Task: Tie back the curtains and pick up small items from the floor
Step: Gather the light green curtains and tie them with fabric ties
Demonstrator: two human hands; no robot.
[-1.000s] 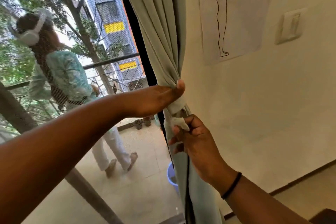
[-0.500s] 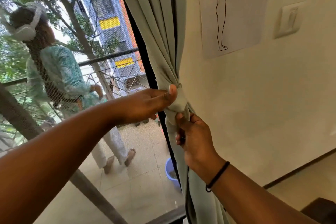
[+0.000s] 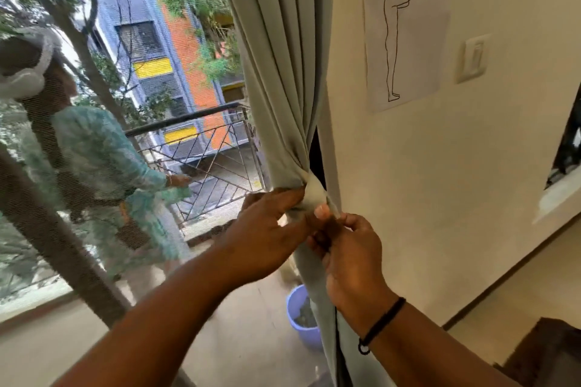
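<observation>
The right hand [image 3: 349, 248] is pinching the tie-back band [image 3: 316, 195], while the left hand [image 3: 267, 229] is gripping the gathered curtain [image 3: 283, 88] beside the wall [image 3: 471, 166]. The tying step is under way; cinching the knot seems next.

No legible text, label, brand, number or sign found in the head view. The paper sheet [image 3: 405, 31] on the wall bears only a line drawing of a standing figure, without lettering. The wall switch [image 3: 472, 57] is unmarked. The building [image 3: 163, 50] outside shows plain yellow panels, no writing discernible.
</observation>
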